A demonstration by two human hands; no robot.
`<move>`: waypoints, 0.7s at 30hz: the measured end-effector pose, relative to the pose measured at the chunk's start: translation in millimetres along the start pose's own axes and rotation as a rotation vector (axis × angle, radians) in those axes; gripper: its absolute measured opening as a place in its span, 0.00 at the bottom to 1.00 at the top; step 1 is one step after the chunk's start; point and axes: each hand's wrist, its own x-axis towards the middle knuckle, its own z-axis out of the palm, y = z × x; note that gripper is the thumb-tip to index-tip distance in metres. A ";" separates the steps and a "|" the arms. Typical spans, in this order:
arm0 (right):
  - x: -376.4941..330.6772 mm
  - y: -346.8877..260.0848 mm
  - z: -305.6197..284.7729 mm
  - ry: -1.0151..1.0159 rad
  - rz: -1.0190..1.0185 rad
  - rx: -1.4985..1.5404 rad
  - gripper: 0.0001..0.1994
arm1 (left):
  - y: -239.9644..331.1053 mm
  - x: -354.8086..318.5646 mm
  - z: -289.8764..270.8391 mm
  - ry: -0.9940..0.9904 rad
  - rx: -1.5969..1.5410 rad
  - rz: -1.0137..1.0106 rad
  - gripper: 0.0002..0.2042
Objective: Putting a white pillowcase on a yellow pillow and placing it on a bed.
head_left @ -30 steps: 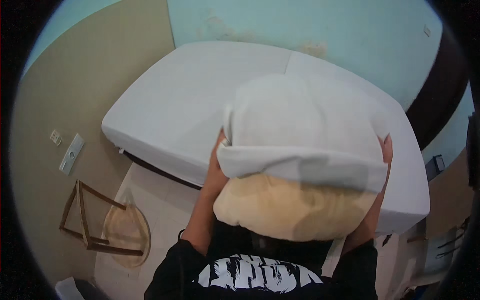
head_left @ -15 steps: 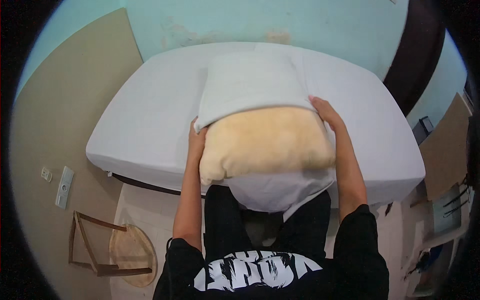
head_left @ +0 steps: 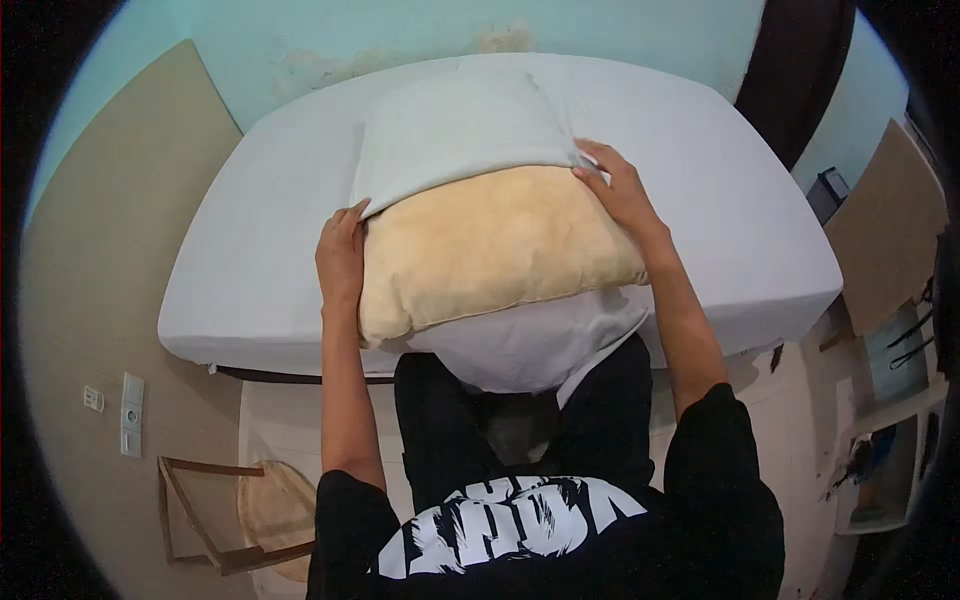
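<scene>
A plump cream-yellow pillow (head_left: pixel 500 240) lies in front of me on the bed, its far part inside a pale white pillowcase (head_left: pixel 450 130). The near end of the pillow sticks out of the case's opening. My left hand (head_left: pixel 341 255) is closed on the left corner of that opening, beside the pillow. At the right corner, my right hand (head_left: pixel 622 190) pinches the case's edge between thumb and fingers. A loose white cloth (head_left: pixel 535 350) hangs over the bed's near edge, below the pillow and between my knees.
The bed (head_left: pixel 720 230) has a white fitted sheet and stands against a turquoise wall (head_left: pixel 400 30). A beige panel (head_left: pixel 120 230) rises on the left. A wooden stool (head_left: pixel 270 510) lies tipped on the floor at lower left. Shelving (head_left: pixel 890 470) stands at the right.
Both hands have moved away from me along the pillow's sides, and the pillow has settled lower onto the bed. The view has shifted slightly.
</scene>
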 end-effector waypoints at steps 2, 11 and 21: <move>1.1 2.8 -5.1 -0.282 0.203 0.106 0.18 | -7.0 -9.3 -0.3 -0.004 -0.105 -0.031 0.15; 23.6 -1.8 3.9 -0.185 0.066 0.026 0.17 | 3.7 20.0 -13.0 -0.177 -0.301 -0.012 0.14; 68.6 -20.3 28.8 -0.389 0.090 -0.018 0.19 | 32.6 61.5 12.5 -0.363 -0.183 -0.071 0.19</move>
